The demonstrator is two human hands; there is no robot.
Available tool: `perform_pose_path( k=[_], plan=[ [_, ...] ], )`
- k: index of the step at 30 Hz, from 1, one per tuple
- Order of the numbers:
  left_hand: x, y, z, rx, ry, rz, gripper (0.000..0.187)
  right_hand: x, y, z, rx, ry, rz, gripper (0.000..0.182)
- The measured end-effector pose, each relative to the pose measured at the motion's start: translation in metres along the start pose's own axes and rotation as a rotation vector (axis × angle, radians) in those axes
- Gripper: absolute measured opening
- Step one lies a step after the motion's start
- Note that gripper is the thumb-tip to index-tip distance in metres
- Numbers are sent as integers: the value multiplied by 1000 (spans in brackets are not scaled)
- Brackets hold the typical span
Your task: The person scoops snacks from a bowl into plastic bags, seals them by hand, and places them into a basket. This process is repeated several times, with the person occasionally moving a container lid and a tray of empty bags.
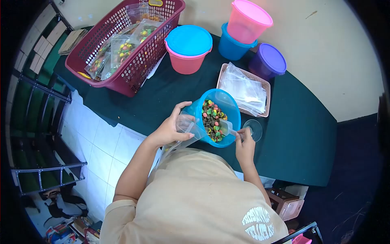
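Note:
A blue tub [235,115] holds small round candies [212,118] in brown, green, yellow and pink. My right hand [245,145] grips the handle of a clear scoop [226,126], whose bowl rests among the candies. On the tub's left side, my left hand [172,127] is closed around a clear plastic bag [190,127]; the bag's lower part hangs by the table edge, and a few candies seem to show through it. Beside my right hand lies a round clear dish or lid [254,130].
A maroon basket [136,77] with filled bags [124,51] stands at the back left. Lidded tubs [188,51], [248,22] and a purple tub [268,61] line the back. A pink tray [266,99] holds empty bags [243,88]. The green table [296,134] meets a wall.

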State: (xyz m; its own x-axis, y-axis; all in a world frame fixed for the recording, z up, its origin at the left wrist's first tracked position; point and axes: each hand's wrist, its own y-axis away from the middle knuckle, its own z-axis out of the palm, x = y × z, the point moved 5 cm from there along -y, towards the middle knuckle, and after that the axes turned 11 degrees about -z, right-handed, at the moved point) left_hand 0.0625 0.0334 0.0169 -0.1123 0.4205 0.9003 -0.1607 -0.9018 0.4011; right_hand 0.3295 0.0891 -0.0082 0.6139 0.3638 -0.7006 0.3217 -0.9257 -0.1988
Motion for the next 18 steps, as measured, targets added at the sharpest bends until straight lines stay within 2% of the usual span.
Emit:
perform_pose_path(
  k=[1, 9, 11, 14, 18],
  plan=[
    [0, 0, 1, -1, -1, -1, 101, 9, 4, 3, -8, -126, 81, 8],
    [6, 0, -1, 18, 74, -66, 97, 14, 28, 22, -4, -488, 113, 11],
    [6, -3, -2, 5, 47, -44, 97, 19, 27, 28, 35, -713, 179, 10],
    [8, -2, -1, 0, 24, -25, 97, 20, 26, 30, 51, -847, 206, 10],
    [7, 0, -3, 14, 50, -32, 98, 27, 31, 28, 29, -823, 230, 9]
  ],
)
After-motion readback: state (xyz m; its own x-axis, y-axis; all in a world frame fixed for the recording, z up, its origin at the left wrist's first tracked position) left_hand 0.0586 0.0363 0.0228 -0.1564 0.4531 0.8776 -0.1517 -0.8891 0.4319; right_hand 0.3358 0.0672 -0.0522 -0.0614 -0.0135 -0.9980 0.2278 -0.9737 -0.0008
